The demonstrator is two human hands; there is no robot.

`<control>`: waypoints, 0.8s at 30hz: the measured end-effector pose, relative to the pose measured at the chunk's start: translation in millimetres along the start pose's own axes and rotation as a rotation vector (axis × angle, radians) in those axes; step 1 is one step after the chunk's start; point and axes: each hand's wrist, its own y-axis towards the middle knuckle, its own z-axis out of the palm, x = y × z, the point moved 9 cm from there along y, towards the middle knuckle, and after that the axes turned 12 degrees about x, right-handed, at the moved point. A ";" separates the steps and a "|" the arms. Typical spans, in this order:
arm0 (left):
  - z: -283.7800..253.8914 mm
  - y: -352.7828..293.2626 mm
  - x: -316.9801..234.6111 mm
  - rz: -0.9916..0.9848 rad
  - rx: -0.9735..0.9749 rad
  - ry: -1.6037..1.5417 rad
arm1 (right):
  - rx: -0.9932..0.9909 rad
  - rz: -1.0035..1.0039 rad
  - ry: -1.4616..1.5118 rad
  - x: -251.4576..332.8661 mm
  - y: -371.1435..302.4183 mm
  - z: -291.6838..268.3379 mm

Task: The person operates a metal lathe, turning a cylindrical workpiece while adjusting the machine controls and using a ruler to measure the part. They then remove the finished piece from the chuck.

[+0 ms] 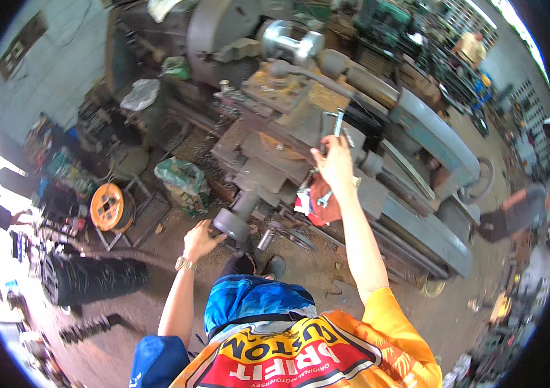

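My left hand [202, 241] is closed at the rim of a round metal handwheel [230, 224] on the near end of a lathe's cross slide. Across the carriage reaches my right hand [337, 165], its fingers closed around the lower end of a slim, shiny spanner [339, 120] that points away from me. Under my right wrist, a second spanner [323, 199] lies on a red cloth [319, 208]. Beyond the tool post, a bright turned metal workpiece [292, 43] with wide ends sits between the chuck [223, 35] and the tailstock [369, 84].
A long-handled lever [310, 76] crosses the top of the tool post. On the floor to the left are an orange spool [111, 207], a green plastic bag [183, 184] and a black ribbed drum [97, 279]. Two people [520, 210] [470, 46] are off to the right.
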 end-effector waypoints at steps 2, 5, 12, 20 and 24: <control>-2.7 -2.3 0.2 -0.024 -0.008 0.011 | 0.064 0.081 0.004 -10.4 9.7 9.5; -2.8 1.0 1.1 -0.049 0.065 -0.034 | 0.210 0.192 0.008 -31.0 19.0 21.5; 0.3 9.5 5.0 0.043 0.143 -0.045 | 0.222 0.173 -0.295 -33.6 25.9 19.5; 3.8 12.7 6.5 0.256 0.205 -0.039 | 0.221 0.500 -0.084 -76.5 34.5 4.1; 2.2 10.7 9.6 0.297 0.178 -0.142 | 0.254 0.539 -0.029 -51.5 14.8 -2.1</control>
